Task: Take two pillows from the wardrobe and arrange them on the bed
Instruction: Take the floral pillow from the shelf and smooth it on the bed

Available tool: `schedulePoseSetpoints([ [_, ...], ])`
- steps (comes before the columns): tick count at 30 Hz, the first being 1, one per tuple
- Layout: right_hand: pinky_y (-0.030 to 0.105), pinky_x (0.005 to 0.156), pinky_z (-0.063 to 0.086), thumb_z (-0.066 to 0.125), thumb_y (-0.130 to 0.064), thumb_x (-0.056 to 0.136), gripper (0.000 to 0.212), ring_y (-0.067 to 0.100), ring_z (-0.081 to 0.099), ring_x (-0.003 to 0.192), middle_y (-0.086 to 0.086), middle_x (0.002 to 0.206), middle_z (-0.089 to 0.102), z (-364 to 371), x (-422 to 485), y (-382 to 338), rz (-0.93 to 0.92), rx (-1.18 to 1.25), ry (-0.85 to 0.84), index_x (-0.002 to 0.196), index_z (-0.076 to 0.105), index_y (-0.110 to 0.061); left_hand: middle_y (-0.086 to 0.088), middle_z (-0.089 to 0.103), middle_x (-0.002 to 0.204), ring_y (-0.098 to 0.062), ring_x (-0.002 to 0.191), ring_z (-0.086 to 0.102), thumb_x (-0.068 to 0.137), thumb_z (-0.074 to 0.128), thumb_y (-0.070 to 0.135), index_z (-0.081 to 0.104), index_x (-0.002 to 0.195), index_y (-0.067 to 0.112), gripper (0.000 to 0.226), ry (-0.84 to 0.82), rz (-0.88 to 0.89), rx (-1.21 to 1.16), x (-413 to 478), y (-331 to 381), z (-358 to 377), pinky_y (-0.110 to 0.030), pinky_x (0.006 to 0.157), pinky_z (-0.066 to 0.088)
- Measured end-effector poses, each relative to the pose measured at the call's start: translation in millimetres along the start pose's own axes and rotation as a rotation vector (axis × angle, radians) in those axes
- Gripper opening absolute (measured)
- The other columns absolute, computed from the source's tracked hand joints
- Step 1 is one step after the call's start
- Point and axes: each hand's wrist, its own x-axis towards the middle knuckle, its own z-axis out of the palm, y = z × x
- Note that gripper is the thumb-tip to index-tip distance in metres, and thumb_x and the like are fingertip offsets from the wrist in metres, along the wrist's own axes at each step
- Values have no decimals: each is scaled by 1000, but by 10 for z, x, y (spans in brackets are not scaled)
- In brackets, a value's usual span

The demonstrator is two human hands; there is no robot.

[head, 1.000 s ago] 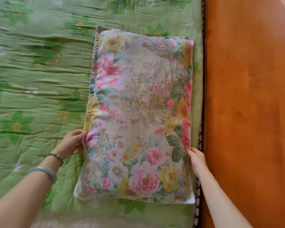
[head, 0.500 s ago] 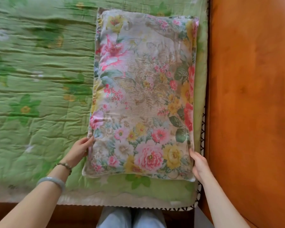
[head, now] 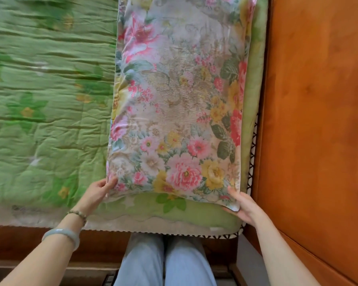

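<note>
Left hand (head: 100, 190), bottom centre-left: my fingers pinch the floral pillow (head: 174, 100) at its lower-left corner. Right hand (head: 244, 205) curls under the lower-right corner, thumb on top. Pillow lies lengthwise on the green quilt (head: 39, 124), centre-right of frame, just beside the orange wooden headboard (head: 318, 120).

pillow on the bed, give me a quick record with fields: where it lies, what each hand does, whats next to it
item: floral pillow, the only pillow in view
position: lying on the green quilt, its long side beside the wooden panel on the right
left hand: pinches the pillow's near left corner
right hand: grips the near right corner, thumb on top
task status: second pillow not in view
</note>
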Motion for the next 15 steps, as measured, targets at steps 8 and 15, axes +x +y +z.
schedulePoseSetpoints([
  [8,21,52,57,65,15,78,35,27,66,76,19,97,67,85,-17,252,-65,-5,207,112,59,9,-5,74,72,-5,56,66,79,77,2,73,95,-5,18,50,-117,5,-113,-307,-224,-13,52,51],
  [15,38,68,60,53,11,83,27,31,71,84,18,90,73,484,-71,597,45,674,-32,107,57,-2,-14,68,110,-22,90,70,93,59,11,57,120,6,27,35,-305,-769,-192,-496,118,-35,84,55],
])
